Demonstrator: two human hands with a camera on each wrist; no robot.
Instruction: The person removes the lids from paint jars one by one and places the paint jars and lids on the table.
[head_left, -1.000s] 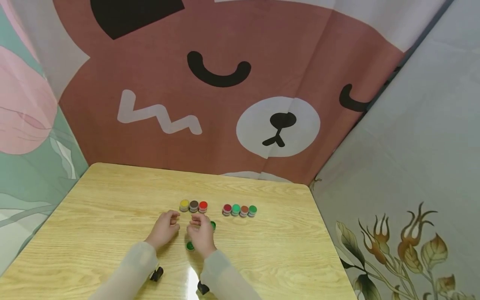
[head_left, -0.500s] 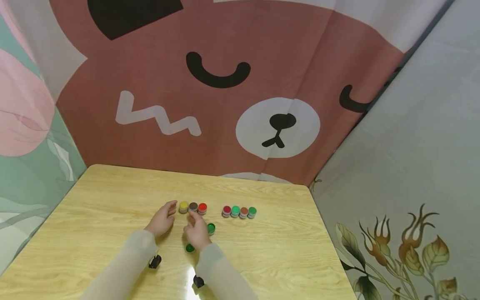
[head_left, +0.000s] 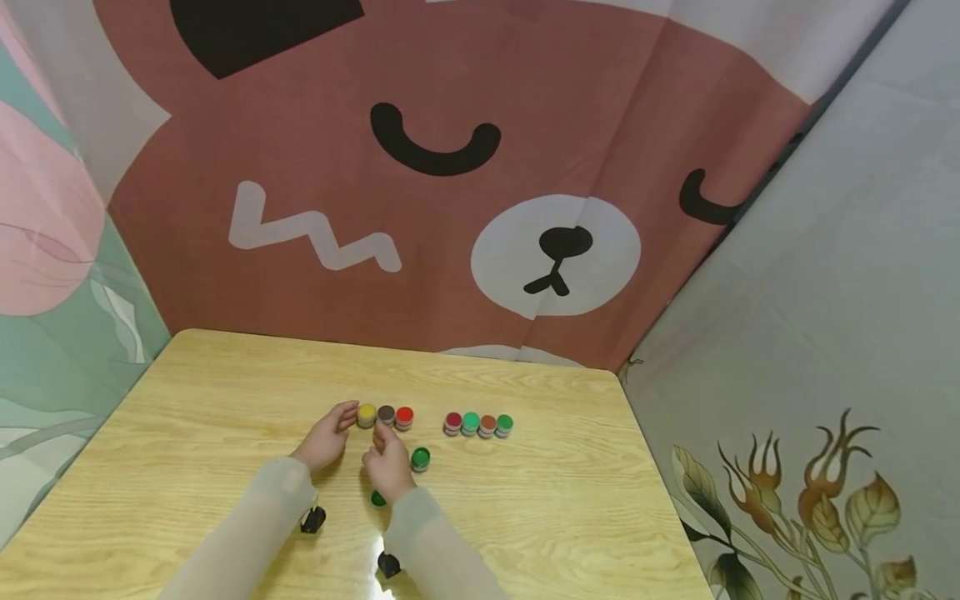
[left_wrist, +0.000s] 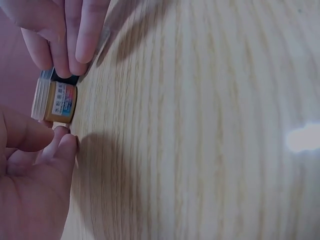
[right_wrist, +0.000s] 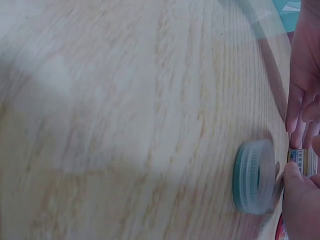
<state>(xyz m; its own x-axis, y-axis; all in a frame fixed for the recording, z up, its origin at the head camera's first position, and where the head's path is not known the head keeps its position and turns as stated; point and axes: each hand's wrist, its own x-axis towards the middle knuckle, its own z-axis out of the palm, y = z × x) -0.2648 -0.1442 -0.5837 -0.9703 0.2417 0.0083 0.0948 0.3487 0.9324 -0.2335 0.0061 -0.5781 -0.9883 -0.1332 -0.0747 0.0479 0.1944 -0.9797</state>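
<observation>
A row of three small paint pots stands on the table: a yellow pot [head_left: 366, 416], a dark brown pot [head_left: 386, 415] and a red pot [head_left: 404, 417]. My left hand [head_left: 327, 437] has its fingertips at the left side of the yellow pot, fingers loosely extended. From the near side my right hand [head_left: 390, 465] reaches to the dark brown pot with its fingers fairly straight. In the left wrist view the yellow pot [left_wrist: 56, 101] sits between both hands, its printed label showing. The right hand's fingers [left_wrist: 87, 35] partly hide the dark pot there.
Another row holds a dark red pot [head_left: 453, 423], a teal pot [head_left: 470, 423], an orange-brown pot [head_left: 487, 426] and a green pot [head_left: 504, 425]. Nearer lie an uncapped green pot [head_left: 421, 459] and a green-stained clear lid [right_wrist: 254, 176], partly behind the right wrist.
My left hand has moved forward to the yellow pot. My right hand has shifted left and its fingers have straightened towards the dark brown pot, uncovering the nearer green pot.
</observation>
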